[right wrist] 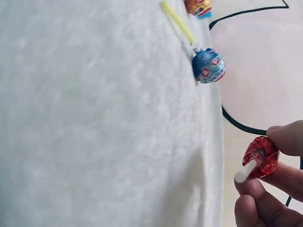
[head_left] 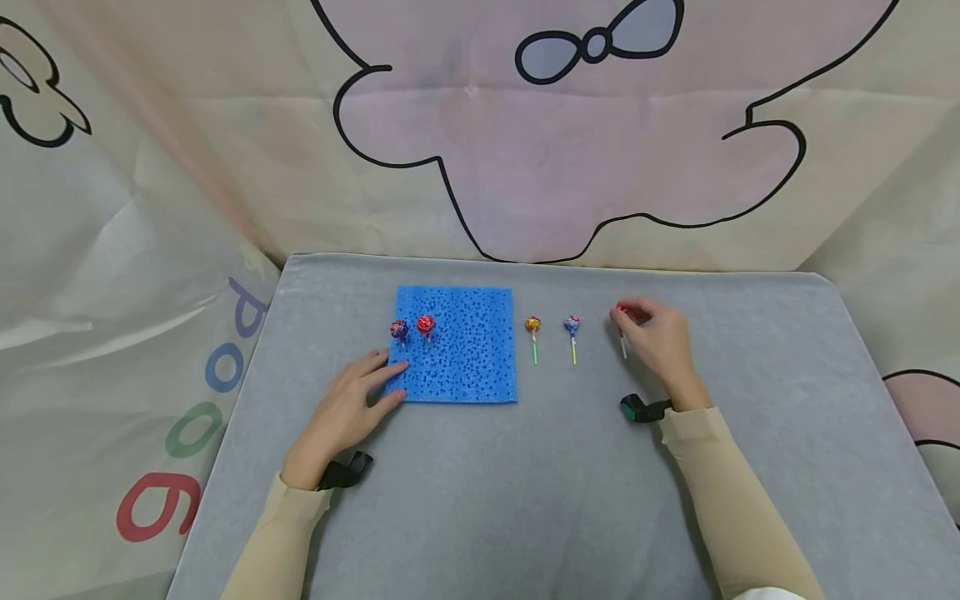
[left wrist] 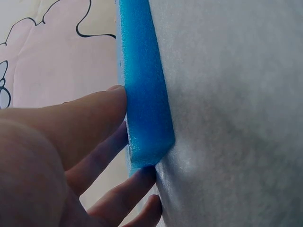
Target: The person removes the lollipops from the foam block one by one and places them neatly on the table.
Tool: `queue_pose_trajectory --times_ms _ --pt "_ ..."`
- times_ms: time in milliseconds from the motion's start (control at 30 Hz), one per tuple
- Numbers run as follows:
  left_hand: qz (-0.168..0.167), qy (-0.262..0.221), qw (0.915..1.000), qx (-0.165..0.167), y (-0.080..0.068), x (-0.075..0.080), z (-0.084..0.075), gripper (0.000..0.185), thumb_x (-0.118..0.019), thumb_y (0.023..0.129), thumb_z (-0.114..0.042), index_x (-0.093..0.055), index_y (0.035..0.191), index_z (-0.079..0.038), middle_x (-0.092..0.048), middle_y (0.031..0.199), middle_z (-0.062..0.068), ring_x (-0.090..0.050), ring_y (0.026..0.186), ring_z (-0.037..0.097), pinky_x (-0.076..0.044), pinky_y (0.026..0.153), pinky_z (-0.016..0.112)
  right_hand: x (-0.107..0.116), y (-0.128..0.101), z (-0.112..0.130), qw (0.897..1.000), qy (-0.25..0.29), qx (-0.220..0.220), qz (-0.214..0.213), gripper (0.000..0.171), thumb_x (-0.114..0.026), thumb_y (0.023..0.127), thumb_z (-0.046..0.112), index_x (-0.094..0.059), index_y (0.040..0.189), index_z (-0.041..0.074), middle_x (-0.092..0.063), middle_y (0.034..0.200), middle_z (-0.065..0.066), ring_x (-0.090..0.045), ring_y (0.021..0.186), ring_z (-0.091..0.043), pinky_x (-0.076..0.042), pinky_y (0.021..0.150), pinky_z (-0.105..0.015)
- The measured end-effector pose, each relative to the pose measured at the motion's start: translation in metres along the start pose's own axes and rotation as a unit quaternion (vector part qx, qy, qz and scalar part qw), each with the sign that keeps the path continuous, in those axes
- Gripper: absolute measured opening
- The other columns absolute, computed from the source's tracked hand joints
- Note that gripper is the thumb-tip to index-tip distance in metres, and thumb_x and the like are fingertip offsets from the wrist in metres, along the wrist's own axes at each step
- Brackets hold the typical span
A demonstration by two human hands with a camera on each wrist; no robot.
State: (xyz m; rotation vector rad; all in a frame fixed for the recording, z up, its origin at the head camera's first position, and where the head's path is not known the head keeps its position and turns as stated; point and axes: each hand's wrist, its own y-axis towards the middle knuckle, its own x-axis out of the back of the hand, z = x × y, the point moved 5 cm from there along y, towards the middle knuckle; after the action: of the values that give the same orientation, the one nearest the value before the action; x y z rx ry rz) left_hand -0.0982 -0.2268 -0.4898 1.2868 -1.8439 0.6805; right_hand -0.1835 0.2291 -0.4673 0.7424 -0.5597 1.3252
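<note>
A blue foam pad (head_left: 457,346) lies on the grey table (head_left: 525,483), with two wrapped lollipops (head_left: 399,330) (head_left: 425,324) standing in it near its left edge. My left hand (head_left: 352,408) rests flat at the pad's front left corner, fingers straight against the foam edge (left wrist: 144,109). My right hand (head_left: 660,342) pinches a red lollipop (right wrist: 260,157) with a white stick, just above the table. An orange lollipop (head_left: 532,324) and a blue lollipop (head_left: 572,325) (right wrist: 207,66) lie flat between the pad and that hand.
A cartoon-printed cloth (head_left: 562,125) hangs behind and beside the table. Bare grey tabletop stretches across the near half and to the right of my right hand.
</note>
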Motion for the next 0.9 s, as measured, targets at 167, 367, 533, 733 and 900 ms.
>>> queue_pose_trajectory --times_ms 167,367,533,733,900 --pt "0.001 0.002 1.0000 0.000 0.000 0.000 0.000 0.050 -0.074 0.098 -0.025 -0.063 0.145 -0.013 -0.050 0.157 0.022 -0.040 0.149 0.045 -0.030 0.120 0.068 -0.004 0.003 -0.006 0.999 -0.024 -0.002 0.021 0.026 -0.072 0.098 0.024 -0.077 0.107 0.000 -0.075 0.091 -0.016 -0.063 0.082 -0.027 -0.046 0.071 -0.027" --pt "0.002 0.003 1.0000 0.001 0.000 0.001 -0.001 0.050 -0.074 0.098 -0.026 -0.063 0.146 -0.013 -0.050 0.158 0.022 -0.040 0.149 0.045 -0.031 0.120 0.068 -0.010 0.004 -0.013 0.998 -0.040 -0.007 0.044 0.024 -0.072 0.098 0.022 -0.077 0.105 0.000 -0.073 0.088 -0.016 -0.060 0.078 -0.027 -0.046 0.069 -0.031" --pt "0.004 0.005 1.0000 0.004 0.001 0.001 0.000 0.050 -0.074 0.098 -0.026 -0.063 0.146 -0.014 -0.049 0.158 0.021 -0.040 0.150 0.045 -0.031 0.120 0.069 -0.013 0.005 -0.016 0.997 -0.051 -0.004 0.052 0.023 -0.072 0.098 0.023 -0.077 0.102 0.000 -0.071 0.086 -0.015 -0.058 0.077 -0.027 -0.045 0.067 -0.033" --pt "0.006 0.007 1.0000 0.004 0.001 0.001 0.000 0.050 -0.074 0.098 -0.026 -0.063 0.146 -0.014 -0.049 0.158 0.022 -0.041 0.149 0.045 -0.031 0.120 0.069 -0.015 0.004 -0.018 0.997 -0.054 -0.009 0.059 0.023 -0.074 0.096 0.024 -0.076 0.100 0.001 -0.069 0.083 -0.013 -0.057 0.075 -0.027 -0.044 0.067 -0.034" --pt "0.006 0.006 1.0000 0.004 0.001 0.001 -0.001 0.050 -0.074 0.098 -0.026 -0.063 0.145 -0.013 -0.050 0.157 0.022 -0.041 0.149 0.045 -0.031 0.120 0.068 -0.016 0.003 -0.020 0.997 -0.052 -0.017 0.062 0.024 -0.075 0.096 0.025 -0.075 0.100 0.001 -0.068 0.083 -0.013 -0.056 0.076 -0.027 -0.043 0.067 -0.034"
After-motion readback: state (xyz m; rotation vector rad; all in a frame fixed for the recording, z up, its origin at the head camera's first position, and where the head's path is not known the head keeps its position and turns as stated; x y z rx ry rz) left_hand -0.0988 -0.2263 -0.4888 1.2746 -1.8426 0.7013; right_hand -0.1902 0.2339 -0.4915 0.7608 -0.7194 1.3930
